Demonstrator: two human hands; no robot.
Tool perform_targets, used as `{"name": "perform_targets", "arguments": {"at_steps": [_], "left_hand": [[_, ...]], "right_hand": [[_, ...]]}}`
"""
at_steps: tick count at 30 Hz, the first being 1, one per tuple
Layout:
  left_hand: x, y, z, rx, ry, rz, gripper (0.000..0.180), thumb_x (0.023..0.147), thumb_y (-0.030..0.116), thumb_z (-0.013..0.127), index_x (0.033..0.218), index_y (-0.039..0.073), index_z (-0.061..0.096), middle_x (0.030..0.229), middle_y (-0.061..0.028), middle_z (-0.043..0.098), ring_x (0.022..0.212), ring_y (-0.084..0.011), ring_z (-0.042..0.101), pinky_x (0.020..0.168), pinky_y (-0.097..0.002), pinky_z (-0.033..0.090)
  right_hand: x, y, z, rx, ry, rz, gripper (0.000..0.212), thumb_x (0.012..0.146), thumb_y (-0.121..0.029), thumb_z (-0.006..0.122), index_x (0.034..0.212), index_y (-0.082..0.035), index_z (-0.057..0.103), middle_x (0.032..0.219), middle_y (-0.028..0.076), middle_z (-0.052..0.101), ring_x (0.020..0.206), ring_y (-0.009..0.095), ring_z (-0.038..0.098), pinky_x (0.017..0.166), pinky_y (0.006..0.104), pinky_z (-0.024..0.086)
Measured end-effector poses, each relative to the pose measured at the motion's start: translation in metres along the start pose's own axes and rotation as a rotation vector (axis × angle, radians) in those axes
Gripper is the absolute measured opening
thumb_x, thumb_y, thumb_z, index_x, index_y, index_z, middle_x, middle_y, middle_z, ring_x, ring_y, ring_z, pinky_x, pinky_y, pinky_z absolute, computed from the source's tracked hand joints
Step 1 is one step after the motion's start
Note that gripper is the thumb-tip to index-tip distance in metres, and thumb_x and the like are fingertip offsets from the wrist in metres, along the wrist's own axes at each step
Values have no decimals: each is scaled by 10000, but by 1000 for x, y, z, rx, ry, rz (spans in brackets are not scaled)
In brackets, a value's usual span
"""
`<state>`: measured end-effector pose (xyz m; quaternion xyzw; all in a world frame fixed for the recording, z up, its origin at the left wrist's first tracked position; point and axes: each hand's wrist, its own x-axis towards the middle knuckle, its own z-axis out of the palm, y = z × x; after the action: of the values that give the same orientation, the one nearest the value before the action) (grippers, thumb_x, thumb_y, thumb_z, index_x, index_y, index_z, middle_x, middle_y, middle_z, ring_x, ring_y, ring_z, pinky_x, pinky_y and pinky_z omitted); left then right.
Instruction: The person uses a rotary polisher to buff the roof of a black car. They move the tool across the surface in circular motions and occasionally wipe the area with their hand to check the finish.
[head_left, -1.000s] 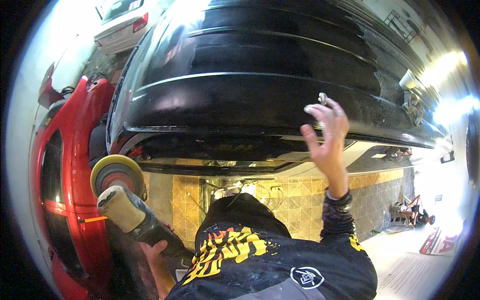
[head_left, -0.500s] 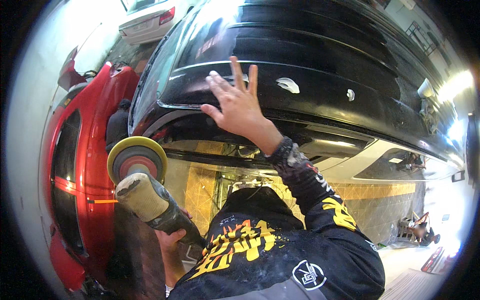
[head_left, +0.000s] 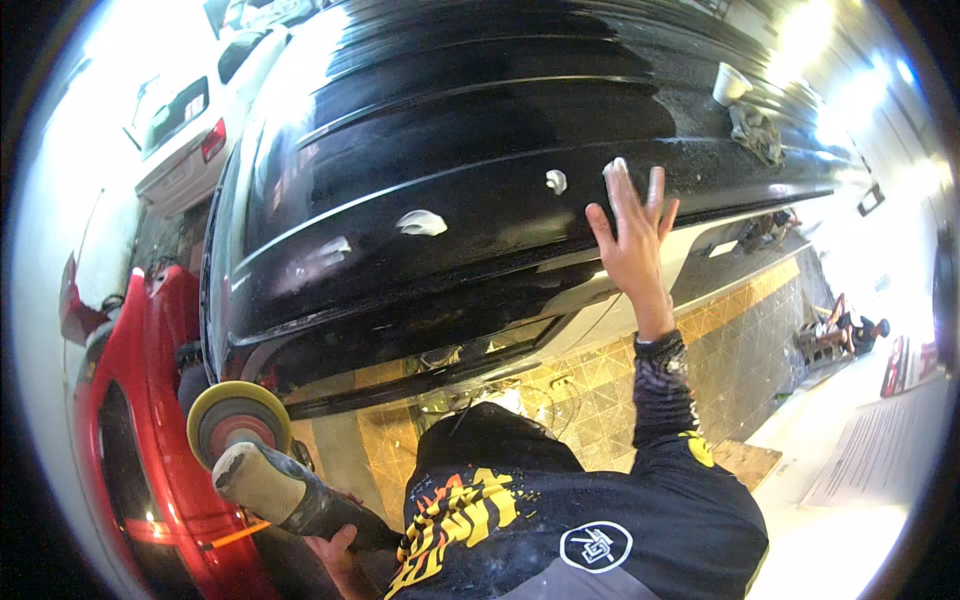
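Note:
My left hand (head_left: pixel 335 550) is wrapped round the dark rear body of a power polisher (head_left: pixel 268 488), its round yellow-edged pad (head_left: pixel 202 418) facing away from me beside the car. My right hand (head_left: pixel 635 240) is stretched out with fingers spread over the side of a glossy black car roof (head_left: pixel 480 130); whether it touches the paint I cannot tell. White paste shows on one fingertip. To the left of that hand lie a small blob of white paste (head_left: pixel 556 181), a larger dab (head_left: pixel 421 222) and a smeared patch (head_left: pixel 333 250).
A white cup (head_left: pixel 730 84) and a crumpled cloth (head_left: pixel 757 134) rest on the roof at the far right. On the left stands a red car (head_left: pixel 165 400), with a white car (head_left: pixel 180 150) behind. Beyond the tiled floor (head_left: pixel 720 365), a person (head_left: pixel 855 330) is at the right.
My right hand has moved right along the roof, past the paste dabs, fingers still spread. The view has shifted right too. My left hand keeps hold of the polisher.

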<state>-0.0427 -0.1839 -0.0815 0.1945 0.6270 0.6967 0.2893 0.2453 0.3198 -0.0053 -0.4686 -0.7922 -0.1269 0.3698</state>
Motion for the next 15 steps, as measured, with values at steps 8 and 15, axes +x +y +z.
{"name": "perform_targets", "arguments": {"at_steps": [8, 15], "left_hand": [[23, 30, 48, 44, -76, -103, 810, 621, 179, 846, 1318, -30, 491, 1032, -198, 689, 896, -304, 686, 800, -404, 568], [29, 20, 60, 56, -144, -96, 849, 616, 182, 894, 1322, -60, 489, 1043, -206, 681, 912, -302, 688, 804, -411, 571]], "right_hand": [[19, 71, -20, -156, -64, 44, 519, 1041, -535, 498, 1453, -236, 600, 1572, 45, 499, 1561, 404, 189, 1206, 701, -3], [8, 99, -5, -504, -76, 243, 640, 1055, -636, 333, 1509, -238, 541, 1602, 113, 453, 1572, 450, 96, 1185, 729, -49]]}}
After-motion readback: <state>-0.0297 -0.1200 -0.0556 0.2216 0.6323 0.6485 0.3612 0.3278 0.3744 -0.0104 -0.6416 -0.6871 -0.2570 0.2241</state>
